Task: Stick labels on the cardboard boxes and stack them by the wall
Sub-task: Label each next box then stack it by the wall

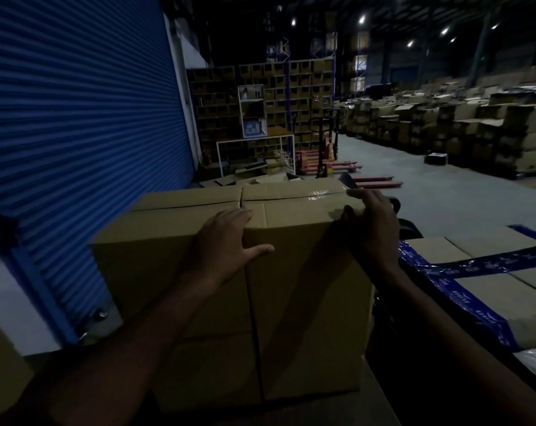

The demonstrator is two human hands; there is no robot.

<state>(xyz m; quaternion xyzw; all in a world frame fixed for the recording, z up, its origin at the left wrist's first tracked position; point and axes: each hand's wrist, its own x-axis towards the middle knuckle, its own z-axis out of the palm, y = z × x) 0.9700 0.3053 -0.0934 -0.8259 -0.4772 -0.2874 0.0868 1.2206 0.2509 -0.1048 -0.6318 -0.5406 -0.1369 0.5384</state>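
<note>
Shutter [76, 133] fills your left side, blue and ribbed, with racks [260, 103] of cartons behind and stacked cartons across the floor to the right. Directly before you stands the box [306, 302], a tall brown carton resting on another carton below it, just beside the shutter and close to a taped box [491, 287] on the right. Its long axis looks to run away from you toward the racks, the top flaps meeting in a seam sealed with clear tape; no label shows on the faces you can see. Judging by its size and square corners, expect it to be stiff but bulky, perhaps heavy, with smooth board that could slide under bare palms. Take it at opposite corners or low on the two side walls, not by the flaps. Your left hand [229, 238] lies flat across the near top edge, fingers spread and pressing. Your right hand [371, 222] curls over the far right top corner, thumb on the near side, gripping it. The hands are well apart.
</note>
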